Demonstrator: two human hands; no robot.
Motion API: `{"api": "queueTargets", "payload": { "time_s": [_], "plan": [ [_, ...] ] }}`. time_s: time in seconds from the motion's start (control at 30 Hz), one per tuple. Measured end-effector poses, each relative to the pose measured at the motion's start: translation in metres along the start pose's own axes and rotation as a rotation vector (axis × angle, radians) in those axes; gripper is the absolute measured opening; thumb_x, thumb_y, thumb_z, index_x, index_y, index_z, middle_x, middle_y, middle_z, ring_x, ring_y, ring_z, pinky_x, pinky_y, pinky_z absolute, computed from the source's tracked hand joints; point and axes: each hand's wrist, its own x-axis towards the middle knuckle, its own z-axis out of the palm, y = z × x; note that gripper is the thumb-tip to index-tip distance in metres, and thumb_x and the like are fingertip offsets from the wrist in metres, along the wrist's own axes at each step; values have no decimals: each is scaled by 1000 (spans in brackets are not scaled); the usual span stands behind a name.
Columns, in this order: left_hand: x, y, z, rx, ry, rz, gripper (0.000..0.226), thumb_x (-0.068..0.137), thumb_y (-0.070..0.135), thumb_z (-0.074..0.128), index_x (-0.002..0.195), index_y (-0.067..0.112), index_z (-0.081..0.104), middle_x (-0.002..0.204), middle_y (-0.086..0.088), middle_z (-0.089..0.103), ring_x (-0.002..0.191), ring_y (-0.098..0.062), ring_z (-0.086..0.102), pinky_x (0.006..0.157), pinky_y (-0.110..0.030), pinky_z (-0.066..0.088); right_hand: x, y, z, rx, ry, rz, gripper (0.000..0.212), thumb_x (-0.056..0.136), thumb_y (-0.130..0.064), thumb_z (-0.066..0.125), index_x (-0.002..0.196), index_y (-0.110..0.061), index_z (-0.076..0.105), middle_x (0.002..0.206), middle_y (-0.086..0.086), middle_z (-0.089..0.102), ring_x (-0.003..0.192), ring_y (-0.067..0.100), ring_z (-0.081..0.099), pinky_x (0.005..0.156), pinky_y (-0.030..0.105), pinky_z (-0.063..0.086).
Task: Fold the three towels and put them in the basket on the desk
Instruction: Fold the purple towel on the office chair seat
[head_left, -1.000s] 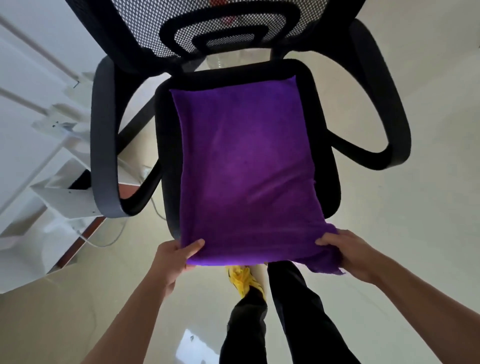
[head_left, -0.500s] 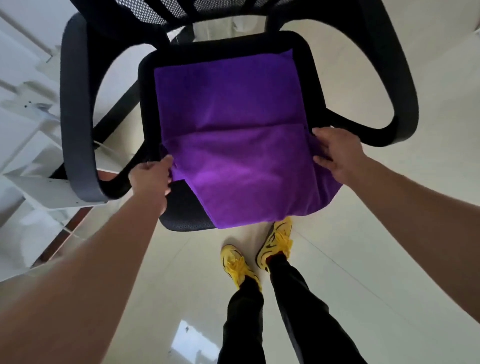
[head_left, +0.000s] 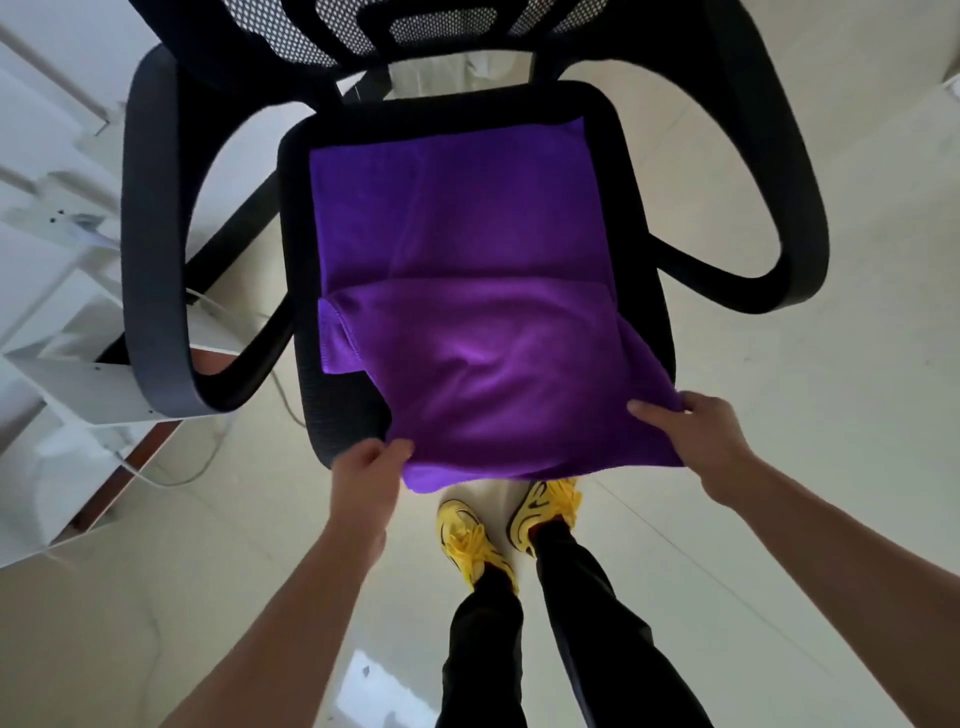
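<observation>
Purple towel (head_left: 467, 322) lying on chair seat (head_left: 644, 270), near flap now doubled over. Hands back at near edge versus half-second ago; left grip (head_left: 371, 467) and right grip (head_left: 691, 431) pinching folded edge. First fold forming; basket unseen.

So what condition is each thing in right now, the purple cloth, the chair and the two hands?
purple towel: partly folded on the seat, near edge hanging over the front
left hand: gripping the towel's near left corner
right hand: gripping the near right corner
chair: upright, holding the towel

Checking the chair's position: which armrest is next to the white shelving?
The armrest on the person's left; the opposite armrest has only bare floor beside it.
</observation>
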Motion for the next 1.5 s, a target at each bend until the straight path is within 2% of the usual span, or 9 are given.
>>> {"api": "queueTargets", "payload": {
  "time_s": [0.1, 0.27, 0.43, 0.5, 0.63, 0.8, 0.93, 1.17, 1.5],
  "plan": [
    [16, 42, -25, -101, 82, 111, 38, 82, 18, 69, 55, 15, 42, 58, -4, 37, 55, -17, 34, 53, -29, 31, 1, -34, -5, 124, 44, -96, 21, 77, -24, 81, 77, -15, 62, 77, 1, 65, 67, 12, 61, 47, 15, 47],
    [61, 109, -23, -188, 183, 173, 30, 88, 24, 66, 67, 16, 47, 68, -5, 51, 56, -18, 47, 50, -26, 41, 33, -78, 13, 138, 75, -223, 29, 78, -31, 79, 96, -11, 68, 87, 0, 68, 79, 13, 64, 66, 22, 48],
    [73, 87, -8, -90, 136, 80, 31, 76, 36, 78, 80, 21, 52, 96, -6, 64, 83, -22, 62, 71, -33, 51, 47, -66, 36, 169, -12, -70, 39, 80, -38, 76, 109, -17, 61, 102, -1, 64, 86, 14, 61, 65, 28, 52],
    [67, 64, 0, -11, 173, 95, 35, 71, 33, 82, 79, 20, 51, 88, -5, 61, 80, -20, 57, 73, -34, 48, 47, -53, 40, 223, 0, 8, 35, 82, -39, 74, 104, -17, 60, 102, -3, 62, 89, 16, 61, 70, 31, 54],
    [55, 37, 10, 9, 129, 90, 28, 77, 24, 78, 73, 10, 55, 65, -6, 60, 63, -19, 51, 55, -25, 39, 40, -36, 39, 353, 4, 70, 16, 87, -31, 71, 87, -19, 61, 99, 3, 70, 86, 17, 69, 71, 32, 53],
    [29, 54, -1, -214, 114, -10, 20, 90, 26, 66, 76, 15, 56, 68, -4, 63, 62, -12, 60, 63, -26, 50, 17, -38, 18, 396, 91, 22, 19, 89, -34, 68, 81, -18, 62, 75, 3, 68, 65, 13, 64, 55, 25, 47],
    [-13, 51, -19, -256, 113, -61, 22, 93, 23, 60, 78, 10, 50, 43, 0, 54, 35, -9, 49, 43, -21, 41, -28, -32, 4, 345, 123, -42, 27, 91, -32, 64, 75, -11, 61, 63, 6, 60, 51, 14, 53, 44, 22, 42],
    [-114, -6, -41, -158, 186, -105, 13, 85, 10, 58, 74, 4, 55, 59, -11, 50, 54, -22, 50, 53, -28, 41, -109, 46, -21, 241, 158, -38, 32, 87, -24, 63, 61, -5, 59, 53, 6, 56, 53, 21, 49, 55, 35, 38],
    [-207, -155, -42, -217, 265, -118, 9, 86, 5, 57, 77, 4, 55, 62, -12, 49, 50, -21, 47, 47, -25, 37, -165, 201, -42, 174, 18, -19, 27, 87, -21, 64, 66, -6, 56, 54, 6, 54, 47, 18, 46, 50, 28, 35]
  ]
}}
